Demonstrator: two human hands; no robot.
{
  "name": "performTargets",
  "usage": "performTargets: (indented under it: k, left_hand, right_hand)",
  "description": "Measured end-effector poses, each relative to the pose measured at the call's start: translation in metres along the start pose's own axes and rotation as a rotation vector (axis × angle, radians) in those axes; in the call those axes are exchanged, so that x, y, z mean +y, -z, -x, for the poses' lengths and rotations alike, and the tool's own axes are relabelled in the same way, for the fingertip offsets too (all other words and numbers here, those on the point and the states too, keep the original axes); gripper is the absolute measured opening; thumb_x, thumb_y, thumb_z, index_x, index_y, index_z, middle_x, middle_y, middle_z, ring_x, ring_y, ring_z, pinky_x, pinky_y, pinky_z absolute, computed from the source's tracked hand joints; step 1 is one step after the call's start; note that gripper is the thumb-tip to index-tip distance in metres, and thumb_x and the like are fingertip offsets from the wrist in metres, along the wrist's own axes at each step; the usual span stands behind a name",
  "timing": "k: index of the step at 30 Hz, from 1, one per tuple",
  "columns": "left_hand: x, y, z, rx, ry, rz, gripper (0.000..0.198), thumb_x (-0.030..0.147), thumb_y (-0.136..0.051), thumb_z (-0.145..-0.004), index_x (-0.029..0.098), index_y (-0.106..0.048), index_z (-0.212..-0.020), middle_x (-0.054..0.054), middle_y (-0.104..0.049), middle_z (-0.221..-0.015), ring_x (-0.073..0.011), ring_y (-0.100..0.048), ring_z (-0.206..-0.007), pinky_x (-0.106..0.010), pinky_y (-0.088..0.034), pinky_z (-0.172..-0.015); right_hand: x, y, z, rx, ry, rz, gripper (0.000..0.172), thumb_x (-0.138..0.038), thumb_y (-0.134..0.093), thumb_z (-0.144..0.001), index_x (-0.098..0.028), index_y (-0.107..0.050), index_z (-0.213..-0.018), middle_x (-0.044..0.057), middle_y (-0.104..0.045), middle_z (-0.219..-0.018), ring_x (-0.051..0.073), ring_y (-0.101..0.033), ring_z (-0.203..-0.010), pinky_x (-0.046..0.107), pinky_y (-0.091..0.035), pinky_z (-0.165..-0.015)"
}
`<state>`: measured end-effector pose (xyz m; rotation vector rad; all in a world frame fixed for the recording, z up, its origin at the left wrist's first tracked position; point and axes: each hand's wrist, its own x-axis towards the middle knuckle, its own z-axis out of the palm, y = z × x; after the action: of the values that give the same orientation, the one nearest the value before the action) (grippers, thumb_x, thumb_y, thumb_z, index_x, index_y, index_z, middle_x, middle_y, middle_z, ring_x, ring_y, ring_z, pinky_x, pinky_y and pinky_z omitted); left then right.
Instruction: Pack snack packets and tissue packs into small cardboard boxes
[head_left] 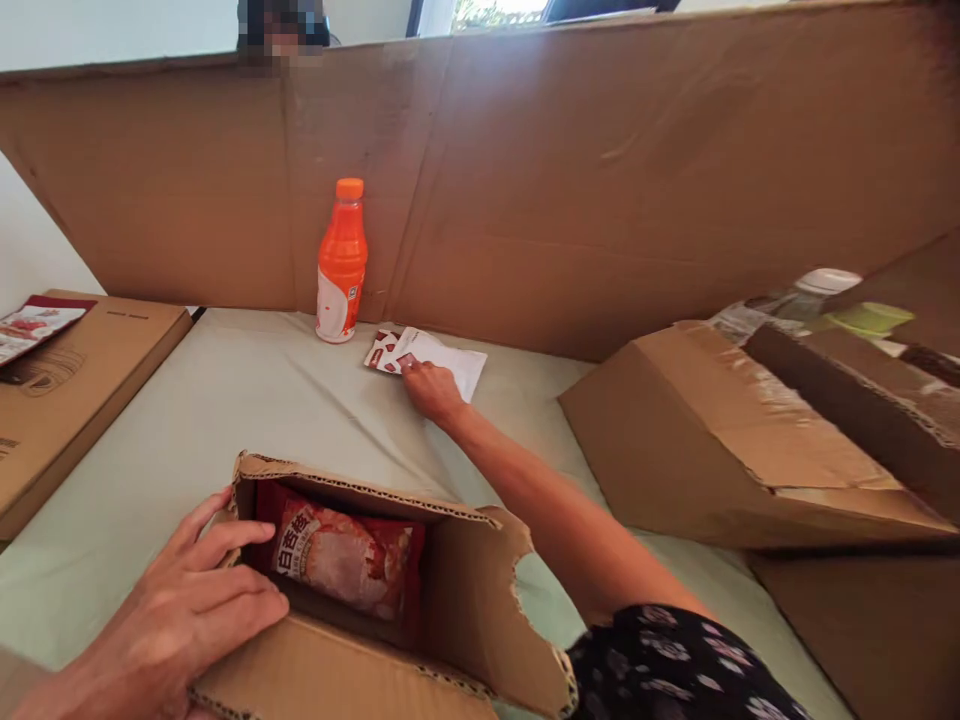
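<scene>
Right hand (433, 390) is stretched far forward, arm fully extended, with its fingertips (410, 368) resting on top of a flat packet (450, 358) that lies on the table (225, 400). The fingers sit close together. Whether they pinch the packet or only press on it cannot be told. The packet lies under and beyond the fingertips, most of it to their right and a shorter part to their left. Its long axis runs left to right, slightly slanted. The red-printed end points left towards the bottle (342, 262), which stands upright just beyond and left of the fingertips, and the white end points right. Left hand (195, 600) lies on the near left corner of an open box (465, 590), fingers (247, 575) spread wide and flat over the rim, holding nothing. A red snack bag (345, 555) lies inside the box, just right of those fingers. A cardboard wall (600, 200) stands behind the bottle.
</scene>
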<state>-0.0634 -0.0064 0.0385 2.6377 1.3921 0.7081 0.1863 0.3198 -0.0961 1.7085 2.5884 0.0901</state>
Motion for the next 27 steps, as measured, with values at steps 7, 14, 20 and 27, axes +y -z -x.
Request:
performTargets:
  k: [7,14,20,27]
  left_hand:
    - [-0.002,0.006,0.002,-0.131,-0.019,-0.006,0.054,0.004,-0.051,-0.067,0.027,-0.061,-0.115,0.002,-0.075,-0.106,-0.0199,-0.052,-0.135,-0.042,-0.018,-0.128]
    - [-0.007,0.004,0.004,-0.15,-0.021,-0.004,0.054,0.002,-0.053,-0.067,0.027,-0.06,-0.114,0.001,-0.074,-0.104,-0.025,-0.053,-0.133,-0.051,-0.023,-0.125]
    - [-0.007,-0.002,0.01,-0.089,-0.013,-0.003,0.046,0.001,-0.055,-0.07,0.027,-0.065,-0.106,-0.001,-0.074,-0.102,-0.0287,-0.052,-0.134,-0.057,-0.028,-0.122]
    - [-0.004,-0.01,0.016,0.056,0.007,-0.017,0.044,0.0,-0.055,-0.07,0.025,-0.07,-0.103,-0.008,-0.06,-0.141,-0.0326,-0.04,-0.144,-0.057,-0.041,-0.113]
  right_hand:
    - [0.013,-0.013,0.088,0.117,-0.021,-0.12,0.029,-0.008,-0.048,-0.093,-0.013,-0.073,-0.106,0.017,-0.075,-0.105,0.026,-0.068,-0.099,0.031,-0.048,-0.082]
    - [0.028,0.003,0.146,0.382,-0.059,-0.348,0.033,-0.015,-0.043,-0.088,-0.019,-0.074,-0.1,0.011,-0.078,-0.101,0.024,-0.072,-0.091,0.033,-0.055,-0.079]
    - [0.033,0.068,0.177,0.557,-0.082,-0.967,0.021,-0.036,-0.056,-0.087,-0.02,-0.07,-0.086,0.001,-0.071,-0.072,0.018,-0.068,-0.06,0.027,-0.057,-0.051]
    - [0.001,0.129,0.21,0.609,-0.062,-1.395,0.029,-0.046,-0.077,-0.078,-0.019,-0.068,-0.084,-0.002,-0.065,-0.069,0.013,-0.065,-0.051,0.025,-0.06,-0.041]
